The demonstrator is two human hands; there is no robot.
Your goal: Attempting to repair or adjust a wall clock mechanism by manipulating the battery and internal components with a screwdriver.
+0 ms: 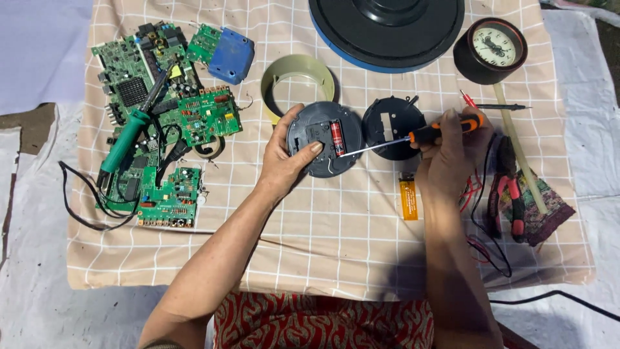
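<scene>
On the bench (361, 258), under a peach checked cloth, the largest thing is a big black disc with a blue rim (387, 29) at the far edge, half out of view; to the left a heap of green circuit boards (161, 123) lies with a green-handled soldering iron (132, 132) across it, seemingly parked clear of the work. A small round clock with a dark case (491, 48) stands at the far right, and an olive plastic ring (298, 84) rests behind the middle. At the centre lies the round black clock back (325, 147), face down so its battery bay with a red cell shows; the left hand (284, 158) curls around its near-left rim, thumb pressed on top, which steadies it. Just beside it sits a detached black cover (392, 128). The right hand (449, 155) is closed around an orange-handled screwdriver (413, 137), held nearly level so its tip reaches the bay. Red pliers (507, 200) and a yellow lighter (407, 200) lie near that hand
</scene>
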